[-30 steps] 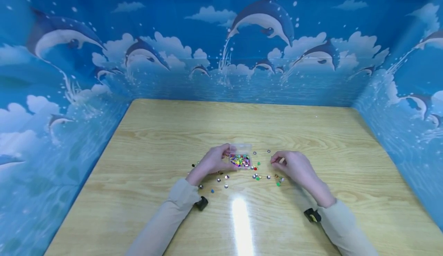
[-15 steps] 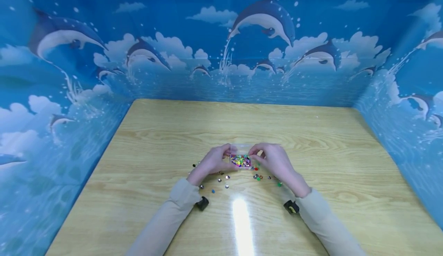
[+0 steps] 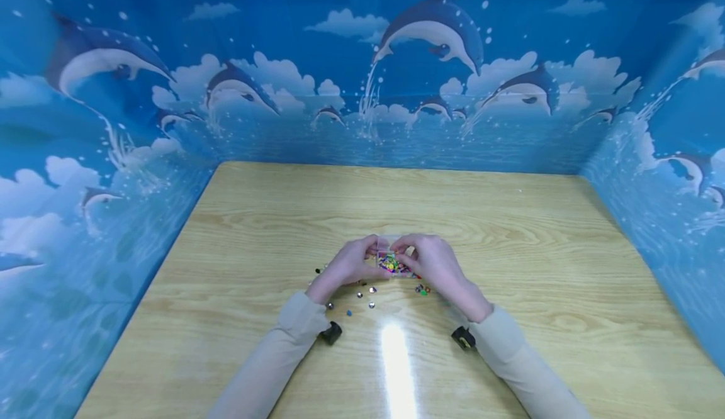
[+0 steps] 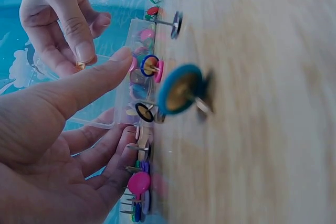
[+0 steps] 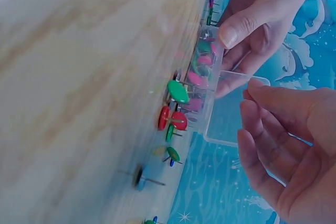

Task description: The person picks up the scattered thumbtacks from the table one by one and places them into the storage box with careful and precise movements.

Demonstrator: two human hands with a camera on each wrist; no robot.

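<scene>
A small clear plastic box (image 3: 393, 273) with its lid (image 5: 223, 132) raised holds a heap of colourful thumbtacks (image 3: 389, 263). My left hand (image 3: 355, 260) grips the box from the left, thumb along the near wall and fingers at the far side. Over the box's right part is my right hand (image 3: 435, 260). Its thumb and forefinger pinch a gold thumbtack (image 4: 80, 65), seen small at the fingertips in the left wrist view. Around the box lie loose thumbtacks, among them a teal-rimmed one (image 4: 179, 88) and a green one (image 5: 178, 92).
On the wooden table (image 3: 272, 205), more thumbtacks lie near my left forearm, including a blue one (image 3: 348, 313). Another group (image 3: 422, 290) lies just right of the box's near side. A dolphin-printed blue backdrop (image 3: 351, 136) borders the table at the back and sides.
My right hand has moved left from the tabletop right of the box to above the box, bringing a thumbtack in its fingertips. The left hand has stayed on the box.
</scene>
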